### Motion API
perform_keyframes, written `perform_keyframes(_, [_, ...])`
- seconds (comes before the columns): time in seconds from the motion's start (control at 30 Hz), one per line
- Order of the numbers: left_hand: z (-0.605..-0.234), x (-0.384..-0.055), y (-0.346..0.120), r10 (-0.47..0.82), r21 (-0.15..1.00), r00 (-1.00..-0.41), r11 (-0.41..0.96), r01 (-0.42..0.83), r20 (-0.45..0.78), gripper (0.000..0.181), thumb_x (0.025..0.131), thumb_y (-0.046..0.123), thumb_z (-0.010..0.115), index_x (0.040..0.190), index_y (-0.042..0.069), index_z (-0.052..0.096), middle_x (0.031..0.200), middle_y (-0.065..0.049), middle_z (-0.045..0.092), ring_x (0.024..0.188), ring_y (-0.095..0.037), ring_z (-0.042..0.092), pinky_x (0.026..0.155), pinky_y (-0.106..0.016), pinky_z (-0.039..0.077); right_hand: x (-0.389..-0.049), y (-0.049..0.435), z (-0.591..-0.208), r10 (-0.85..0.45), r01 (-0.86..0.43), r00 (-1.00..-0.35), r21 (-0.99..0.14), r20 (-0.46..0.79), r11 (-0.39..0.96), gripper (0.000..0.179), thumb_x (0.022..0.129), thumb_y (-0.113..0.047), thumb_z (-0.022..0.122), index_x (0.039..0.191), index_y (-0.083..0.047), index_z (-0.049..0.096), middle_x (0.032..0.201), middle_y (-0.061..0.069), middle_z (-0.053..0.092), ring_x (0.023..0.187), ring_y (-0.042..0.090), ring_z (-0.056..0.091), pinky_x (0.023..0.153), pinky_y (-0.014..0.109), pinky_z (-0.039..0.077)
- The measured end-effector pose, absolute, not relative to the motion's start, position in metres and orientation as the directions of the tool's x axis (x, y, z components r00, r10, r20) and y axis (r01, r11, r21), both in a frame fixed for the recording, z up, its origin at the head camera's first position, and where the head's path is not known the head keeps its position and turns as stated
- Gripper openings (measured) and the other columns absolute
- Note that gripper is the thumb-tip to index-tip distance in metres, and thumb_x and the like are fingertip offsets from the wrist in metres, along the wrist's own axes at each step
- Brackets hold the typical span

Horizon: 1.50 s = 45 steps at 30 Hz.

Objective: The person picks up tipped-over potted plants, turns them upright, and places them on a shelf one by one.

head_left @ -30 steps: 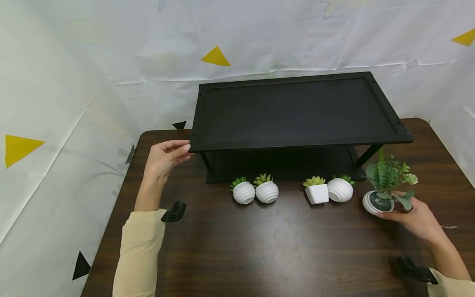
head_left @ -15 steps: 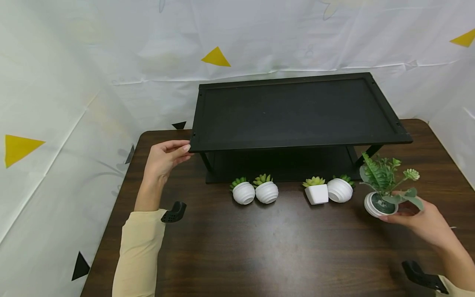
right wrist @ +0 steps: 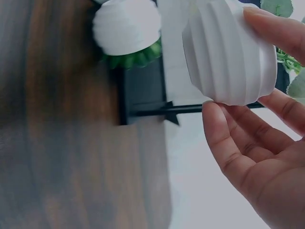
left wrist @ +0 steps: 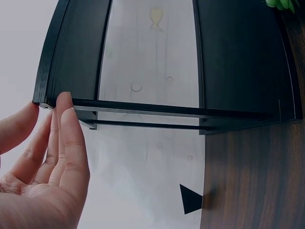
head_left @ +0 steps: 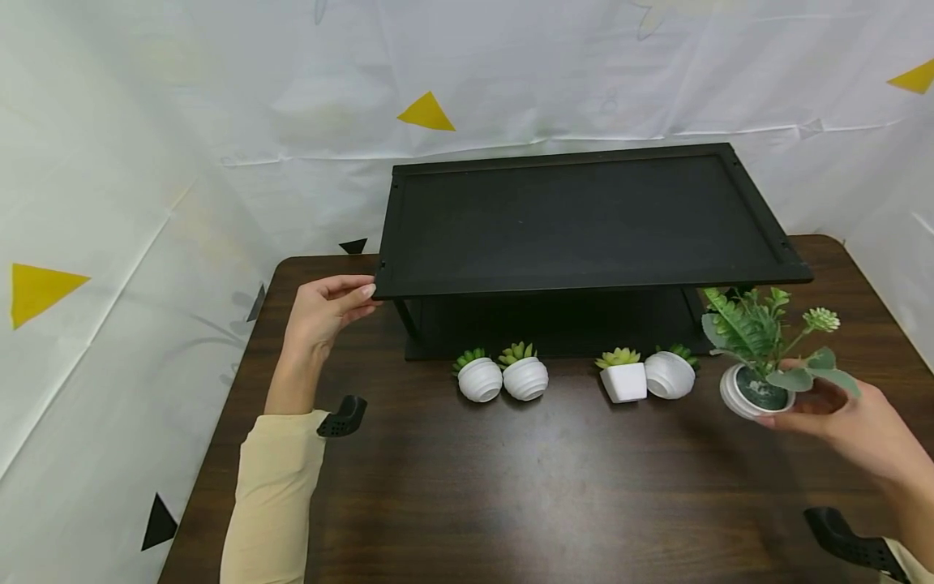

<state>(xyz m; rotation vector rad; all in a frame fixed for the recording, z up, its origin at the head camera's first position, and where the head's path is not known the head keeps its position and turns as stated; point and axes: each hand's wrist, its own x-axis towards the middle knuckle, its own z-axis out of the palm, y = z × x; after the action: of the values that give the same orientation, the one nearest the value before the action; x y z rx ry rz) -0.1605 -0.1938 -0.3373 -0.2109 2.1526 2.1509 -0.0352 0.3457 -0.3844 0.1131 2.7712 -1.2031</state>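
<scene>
A black two-tier shelf (head_left: pixel 584 223) stands at the back of the table. My left hand (head_left: pixel 327 312) pinches the front left corner of its top board, thumb on one side and fingers on the other, as the left wrist view also shows. On the right, my right hand (head_left: pixel 850 422) grips a potted plant (head_left: pixel 755 389) by its ribbed white pot (right wrist: pixel 228 52), held above the table with its leaves rising toward the shelf's right end. Thumb and fingers lie on opposite sides of the pot.
In front of the shelf, small succulents stand in two pairs: two round white pots (head_left: pixel 503 380) on the left, a square white pot (head_left: pixel 623 381) and a round pot (head_left: pixel 669 375) on the right. White sheeting (head_left: pixel 547 73) walls the brown wooden table (head_left: pixel 540 495).
My right hand has lifted the potted plant off the table area and brought it slightly right and nearer the camera. My left hand has stayed on the shelf corner.
</scene>
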Motion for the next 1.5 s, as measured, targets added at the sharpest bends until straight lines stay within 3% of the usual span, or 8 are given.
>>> perform_keyframes(0.2, [-0.336, -0.16, -0.193, -0.026, 0.986, -0.986, 0.023, -0.163, -0.162, 0.034, 0.084, 0.005, 0.065, 0.113, -0.012, 0.057, 0.094, -0.007, 0.059, 0.074, -0.015, 0.065, 0.075, -0.026, 0.054, -0.036, 0.343, -0.373, -0.023, 0.06, -0.995, -0.752, -0.099, 0.656, 0.064, 0.074, -0.011, 0.077, 0.125, 0.004, 0.043, 0.092, -0.029, 0.051, 0.074, -0.004, 0.059, 0.055, 0.023, 0.053])
perform_keyframes(0.5, [-0.337, -0.159, -0.194, -0.02, 0.986, -0.986, 0.027, -0.164, -0.163, 0.035, 0.084, 0.005, 0.065, 0.113, -0.013, 0.056, 0.093, -0.007, 0.059, 0.08, -0.021, 0.065, 0.076, -0.027, 0.054, -0.035, 0.333, -0.356, 0.001, 0.073, -0.995, -0.715, -0.1, 0.696, 0.061, 0.071, -0.015, 0.08, 0.121, -0.005, 0.047, 0.087, -0.027, 0.052, 0.071, -0.003, 0.058, 0.054, 0.02, 0.049])
perform_keyframes(0.77, [-0.336, -0.159, -0.194, -0.028, 0.986, -0.986, 0.023, -0.168, -0.167, 0.034, 0.084, 0.004, 0.065, 0.112, -0.012, 0.057, 0.092, -0.007, 0.06, 0.077, -0.02, 0.065, 0.076, -0.027, 0.054, -0.034, 0.323, -0.333, 0.004, 0.082, -0.994, -0.69, -0.113, 0.719, 0.069, 0.071, -0.014, 0.08, 0.127, 0.002, 0.043, 0.089, -0.018, 0.054, 0.069, -0.007, 0.057, 0.053, 0.017, 0.047])
perform_keyframes(0.87, [-0.336, -0.159, -0.193, -0.024, 0.986, -0.986, 0.028, -0.166, -0.165, 0.034, 0.084, 0.005, 0.065, 0.113, -0.012, 0.057, 0.092, -0.007, 0.06, 0.078, -0.021, 0.065, 0.075, -0.026, 0.054, -0.036, 0.322, -0.326, 0.012, 0.061, -0.997, -0.726, -0.072, 0.685, 0.065, 0.07, -0.006, 0.079, 0.126, -0.006, 0.046, 0.097, -0.023, 0.049, 0.075, -0.015, 0.051, 0.054, 0.013, 0.047])
perform_keyframes(1.07, [-0.335, -0.159, -0.193, -0.029, 0.985, -0.985, 0.034, -0.172, -0.171, 0.034, 0.084, 0.006, 0.065, 0.112, -0.012, 0.057, 0.093, -0.007, 0.06, 0.076, -0.017, 0.065, 0.078, -0.028, 0.053, -0.043, 0.311, -0.311, 0.015, 0.064, -0.997, -0.689, -0.076, 0.722, 0.07, 0.069, -0.014, 0.081, 0.127, -0.001, 0.044, 0.088, -0.024, 0.052, 0.069, -0.006, 0.055, 0.052, 0.015, 0.046])
perform_keyframes(1.27, [-0.335, -0.16, -0.193, -0.028, 0.984, -0.985, 0.043, -0.171, -0.17, 0.034, 0.084, 0.007, 0.066, 0.112, -0.011, 0.058, 0.094, -0.008, 0.06, 0.074, -0.014, 0.065, 0.078, -0.026, 0.053, -0.051, 0.299, -0.3, -0.013, 0.054, -0.996, -0.736, -0.086, 0.675, 0.061, 0.069, -0.015, 0.081, 0.118, -0.021, 0.046, 0.087, -0.022, 0.058, 0.072, -0.001, 0.061, 0.054, 0.017, 0.049])
perform_keyframes(1.5, [-0.334, -0.159, -0.192, -0.03, 0.984, -0.987, 0.087, -0.159, -0.157, 0.034, 0.085, 0.006, 0.064, 0.113, -0.011, 0.057, 0.095, -0.008, 0.059, 0.074, -0.013, 0.065, 0.078, -0.027, 0.053, -0.065, 0.284, -0.286, -0.046, 0.042, -0.994, -0.73, -0.1, 0.683, 0.064, 0.069, -0.02, 0.082, 0.123, -0.01, 0.049, 0.087, -0.016, 0.064, 0.075, -0.001, 0.061, 0.057, 0.015, 0.046])
